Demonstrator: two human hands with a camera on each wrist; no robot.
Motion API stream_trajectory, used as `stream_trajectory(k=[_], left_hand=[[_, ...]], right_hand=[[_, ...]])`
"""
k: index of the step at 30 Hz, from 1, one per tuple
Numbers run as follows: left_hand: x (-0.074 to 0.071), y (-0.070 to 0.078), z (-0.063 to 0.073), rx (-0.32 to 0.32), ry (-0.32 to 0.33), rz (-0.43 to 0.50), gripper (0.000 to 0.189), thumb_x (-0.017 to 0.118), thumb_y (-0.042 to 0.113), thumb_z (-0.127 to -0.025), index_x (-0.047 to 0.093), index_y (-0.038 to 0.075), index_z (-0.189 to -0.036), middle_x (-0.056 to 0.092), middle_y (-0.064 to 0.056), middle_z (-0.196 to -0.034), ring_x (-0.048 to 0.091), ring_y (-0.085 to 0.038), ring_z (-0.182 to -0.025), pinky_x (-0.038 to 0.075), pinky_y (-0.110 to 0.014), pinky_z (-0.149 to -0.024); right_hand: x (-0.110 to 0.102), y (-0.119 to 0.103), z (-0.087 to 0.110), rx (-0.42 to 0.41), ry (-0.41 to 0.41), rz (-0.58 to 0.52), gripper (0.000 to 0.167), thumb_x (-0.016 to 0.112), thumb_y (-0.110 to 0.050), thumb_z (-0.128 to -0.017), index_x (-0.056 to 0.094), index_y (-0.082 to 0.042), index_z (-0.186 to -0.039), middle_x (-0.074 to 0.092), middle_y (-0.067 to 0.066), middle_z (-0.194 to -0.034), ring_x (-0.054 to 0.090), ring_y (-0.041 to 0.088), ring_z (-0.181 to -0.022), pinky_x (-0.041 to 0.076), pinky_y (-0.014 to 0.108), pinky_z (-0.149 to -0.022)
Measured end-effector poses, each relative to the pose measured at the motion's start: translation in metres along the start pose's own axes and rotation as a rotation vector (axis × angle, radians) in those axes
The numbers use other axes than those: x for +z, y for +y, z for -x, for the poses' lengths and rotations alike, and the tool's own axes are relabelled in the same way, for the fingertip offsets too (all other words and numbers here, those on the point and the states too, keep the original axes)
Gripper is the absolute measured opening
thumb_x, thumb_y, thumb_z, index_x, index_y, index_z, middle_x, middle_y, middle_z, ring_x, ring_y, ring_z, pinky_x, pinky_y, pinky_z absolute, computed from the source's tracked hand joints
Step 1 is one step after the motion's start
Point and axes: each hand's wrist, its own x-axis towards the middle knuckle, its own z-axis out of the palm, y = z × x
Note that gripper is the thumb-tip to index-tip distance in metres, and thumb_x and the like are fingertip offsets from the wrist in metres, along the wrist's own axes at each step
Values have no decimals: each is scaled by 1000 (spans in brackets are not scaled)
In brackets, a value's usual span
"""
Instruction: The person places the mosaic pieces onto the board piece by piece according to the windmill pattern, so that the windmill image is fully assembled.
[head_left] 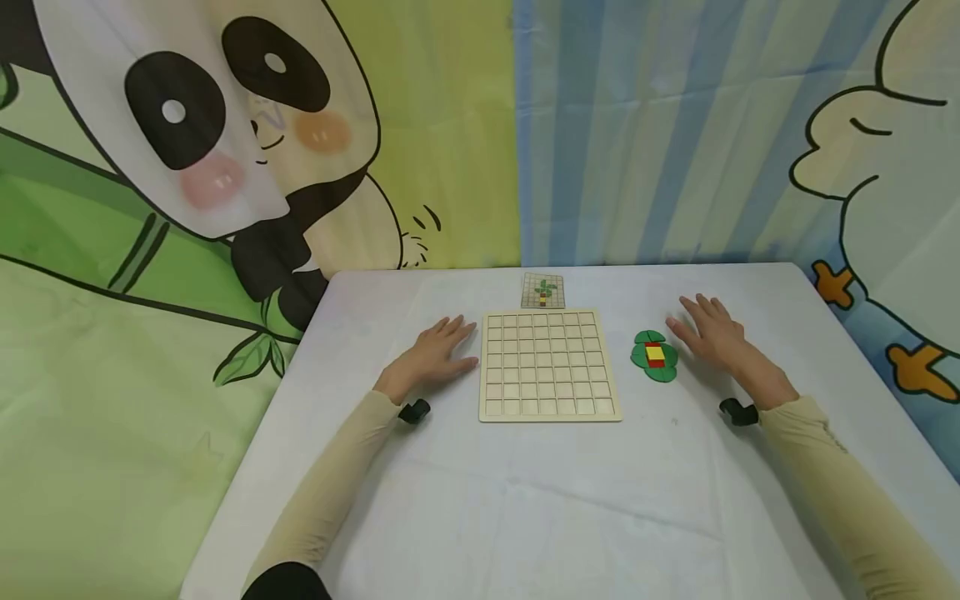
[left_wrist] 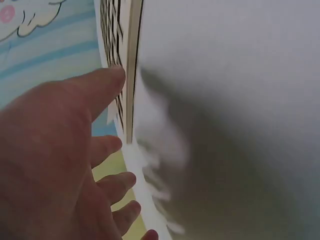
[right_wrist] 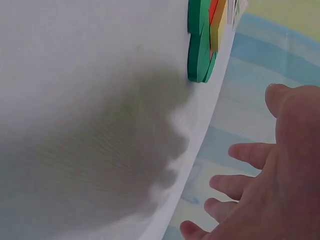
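Note:
A square wooden grid board (head_left: 550, 367) lies in the middle of the white table. My left hand (head_left: 433, 354) is at the board's left edge with its fingers spread, holding nothing. In the left wrist view the thumb of that hand (left_wrist: 45, 145) appears close to the board's edge (left_wrist: 131, 75); whether it touches, I cannot tell. Right of the board lies a small pile of green rounded pieces (head_left: 660, 372) topped by red pieces and a yellow block (head_left: 655, 353). Beside this pile my right hand (head_left: 712, 337) has its fingers extended, with nothing in it.
A small picture card (head_left: 543, 291) with a printed grid and a plant design lies against the board's far edge. Behind the white table (head_left: 525, 500) hangs a cartoon cloth backdrop (head_left: 630, 125). Black wrist cameras sit under both wrists.

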Motion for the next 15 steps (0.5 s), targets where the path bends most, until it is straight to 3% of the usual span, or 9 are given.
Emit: stream_trajectory(k=[7, 15], left_hand=[[7, 17, 10, 30, -32, -13, 83, 48, 68, -96, 18, 29, -162, 9, -8, -171, 3, -35, -158, 14, -57, -125], [6, 18, 13, 26, -26, -39, 85, 46, 69, -96, 16, 27, -163, 8, -9, -171, 4, -37, -157, 16, -60, -124]], right_hand=[[5, -6, 7, -27, -28, 0, 82, 33, -58, -105, 16, 1, -158, 6, 35, -162, 0, 58, -148, 6, 80, -111], [7, -7, 13, -63, -21, 10, 77, 34, -54, -106, 19, 2, -157, 10, 37, -161, 5, 59, -147, 10, 80, -110]])
